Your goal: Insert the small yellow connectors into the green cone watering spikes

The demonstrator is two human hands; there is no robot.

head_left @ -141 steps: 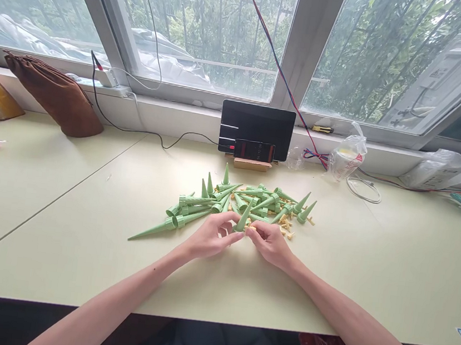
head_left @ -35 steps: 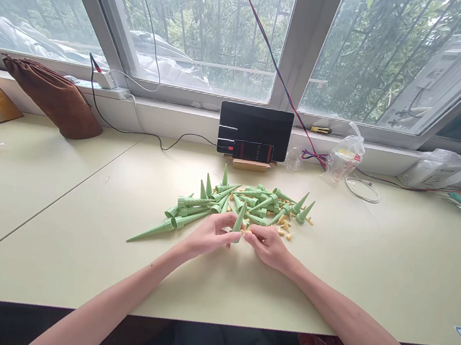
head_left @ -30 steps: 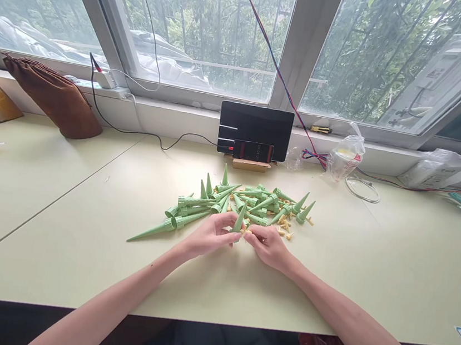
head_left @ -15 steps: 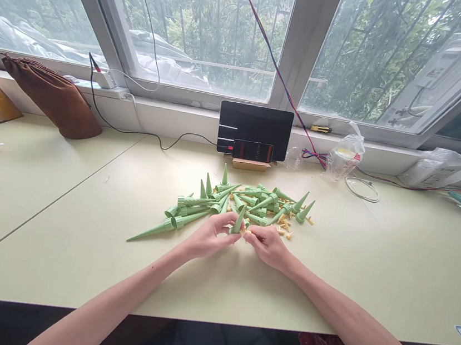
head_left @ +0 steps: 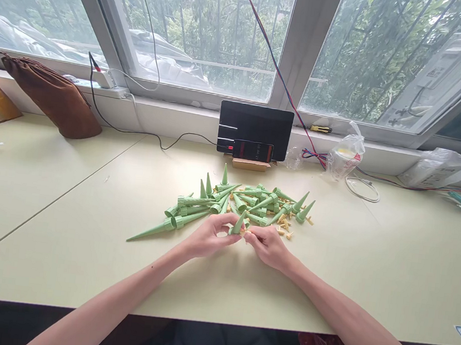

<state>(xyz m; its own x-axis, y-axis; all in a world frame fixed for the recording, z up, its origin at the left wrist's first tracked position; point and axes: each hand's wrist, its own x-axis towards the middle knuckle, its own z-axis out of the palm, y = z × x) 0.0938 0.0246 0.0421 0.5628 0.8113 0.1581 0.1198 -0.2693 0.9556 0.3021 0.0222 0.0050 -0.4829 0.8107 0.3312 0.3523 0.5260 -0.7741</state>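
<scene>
My left hand (head_left: pixel 215 234) grips a green plastic spike (head_left: pixel 239 225), its narrow tip pointing up and leaning slightly right. Close on its right, my right hand (head_left: pixel 267 242) is closed in a pinch on a small yellow plastic piece (head_left: pixel 246 232), held against the spike's lower side. My fingers hide part of both pieces. Just beyond my hands lies a heap of green spikes (head_left: pixel 266 201), some on their sides and several standing point up. Small yellow plastic pieces (head_left: pixel 284 224) are scattered at the heap's right side.
Behind the heap, a phone (head_left: pixel 252 151) leans on a black tablet (head_left: pixel 255 122) on a cardboard stand. A brown pouch (head_left: pixel 55 98) stands at the left rear. To the right rear are a plastic-bagged cup (head_left: pixel 345 156) and a coiled white cable (head_left: pixel 363 189).
The green spike in my left hand has tilted a little to the right and its tip is slightly lower. Both hands stay nearly in place.
</scene>
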